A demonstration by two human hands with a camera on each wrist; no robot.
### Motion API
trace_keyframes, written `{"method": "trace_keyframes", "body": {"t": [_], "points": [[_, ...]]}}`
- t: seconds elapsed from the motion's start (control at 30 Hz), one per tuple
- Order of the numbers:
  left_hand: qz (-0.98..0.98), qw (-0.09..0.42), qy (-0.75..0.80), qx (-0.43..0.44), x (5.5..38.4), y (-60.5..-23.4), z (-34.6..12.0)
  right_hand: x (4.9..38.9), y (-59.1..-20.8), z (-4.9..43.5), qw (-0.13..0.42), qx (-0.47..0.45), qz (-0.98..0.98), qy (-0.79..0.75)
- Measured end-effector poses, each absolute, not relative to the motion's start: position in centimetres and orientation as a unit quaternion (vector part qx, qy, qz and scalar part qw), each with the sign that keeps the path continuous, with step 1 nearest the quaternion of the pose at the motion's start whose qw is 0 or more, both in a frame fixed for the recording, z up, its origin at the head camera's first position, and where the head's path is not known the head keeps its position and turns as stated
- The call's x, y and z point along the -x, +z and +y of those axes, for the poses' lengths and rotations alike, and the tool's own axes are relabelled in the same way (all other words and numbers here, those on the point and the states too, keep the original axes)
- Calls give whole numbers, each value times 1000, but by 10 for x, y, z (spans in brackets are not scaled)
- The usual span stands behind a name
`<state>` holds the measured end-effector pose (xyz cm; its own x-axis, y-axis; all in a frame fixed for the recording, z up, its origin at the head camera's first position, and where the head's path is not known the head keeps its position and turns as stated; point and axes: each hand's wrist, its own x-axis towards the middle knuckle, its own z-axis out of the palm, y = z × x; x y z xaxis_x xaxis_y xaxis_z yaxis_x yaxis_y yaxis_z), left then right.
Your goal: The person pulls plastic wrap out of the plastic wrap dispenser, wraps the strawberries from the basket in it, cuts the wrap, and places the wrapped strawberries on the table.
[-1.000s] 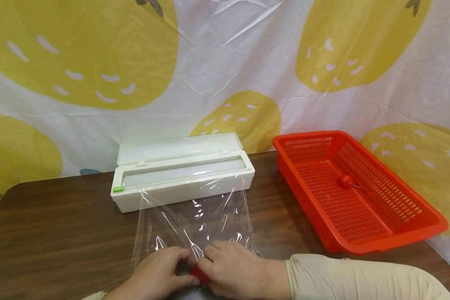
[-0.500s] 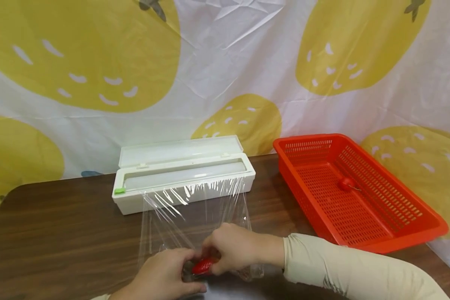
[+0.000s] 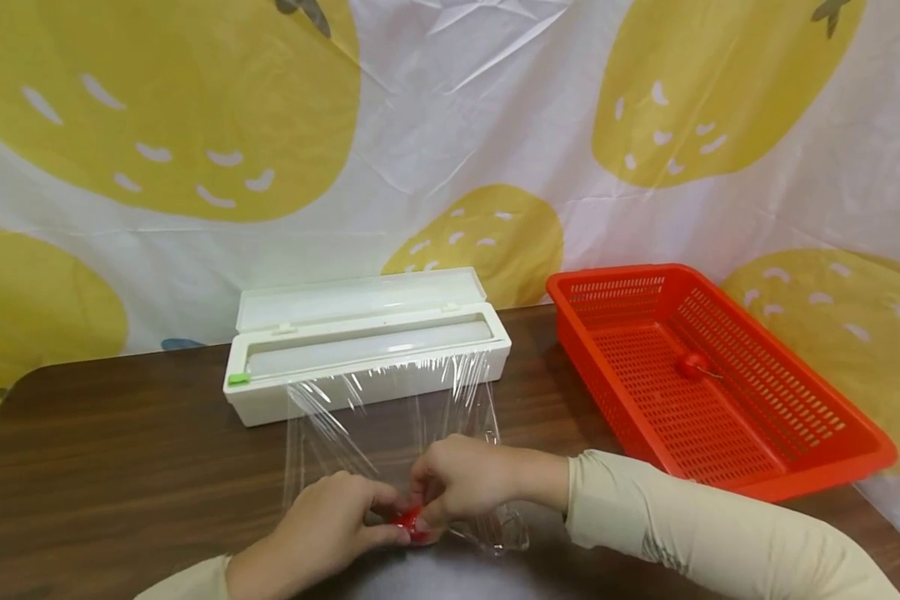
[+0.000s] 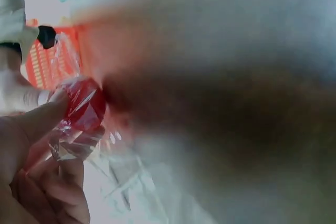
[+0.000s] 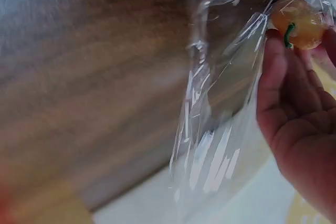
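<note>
A small red fruit (image 3: 414, 525), covered in clear cling film (image 3: 330, 421), is between both hands at the front of the table. It looks deep red in the left wrist view; the right wrist view shows an orange side and short green stem (image 5: 289, 34). My left hand (image 3: 333, 521) holds the fruit from the left, its thumb and fingers against the film. From the right, my right hand (image 3: 468, 477) grips it with curled fingers that hide part of it. The film runs from the hands back to a white dispenser box (image 3: 262, 408), its lid raised and roll inside.
At the right stands a red slotted basket (image 3: 622, 367) with one red cherry-like fruit (image 3: 692, 364) in it. A patterned curtain (image 3: 450, 125) hangs behind the brown table (image 3: 120, 467). Loose film (image 3: 506, 529) bunches beside my right hand.
Both hands have moved slightly away from the body with the fruit, the right hand shifting most. The film has gathered into creases along the box edge, and bunched film now shows by the right hand.
</note>
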<state>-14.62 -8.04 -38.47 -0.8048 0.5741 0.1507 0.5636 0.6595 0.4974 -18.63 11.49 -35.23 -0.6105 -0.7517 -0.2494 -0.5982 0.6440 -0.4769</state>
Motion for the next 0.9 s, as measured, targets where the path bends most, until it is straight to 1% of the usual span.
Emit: {"method": "trace_keyframes", "body": {"t": [0.07, 0.1, 0.17, 0.3, 0.33, 0.37, 0.4, 0.47, 0.53, 0.67, 0.77, 0.83, 0.9], "points": [[908, 27, 276, -314, 151, -382, -82, 184, -350, 114, 170, 418, 883, -130], [906, 34, 280, -316, 154, -381, -82, 182, -349, 114, 135, 435, 884, -107], [899, 51, 296, -319, 158, -380, -84, 177, -347, 114, 37, 481, 875, -53], [890, 87, 322, -311, 167, -379, -88, 161, -349, 116, -189, 564, 802, 54], [888, 97, 328, -309, 169, -378, -88, 158, -350, 117, -235, 579, 776, 84], [885, 108, 333, -307, 171, -378, -89, 155, -352, 117, -268, 589, 754, 109], [883, 118, 337, -306, 173, -377, -90, 153, -354, 118, -287, 594, 740, 133], [877, 141, 347, -302, 177, -376, -92, 151, -359, 119, -297, 590, 732, 171], [872, 158, 354, -298, 181, -376, -93, 153, -363, 119, -281, 570, 752, 173], [863, 191, 369, -289, 186, -378, -93, 160, -370, 119, -238, 533, 803, 123], [860, 201, 370, -290, 189, -381, -92, 165, -375, 120, -190, 517, 832, 70], [871, 187, 355, -282, 189, -382, -90, 169, -378, 121, -162, 507, 845, 42], [897, 148, 327, -256, 187, -380, -87, 173, -379, 121, -143, 501, 854, 20]]}}
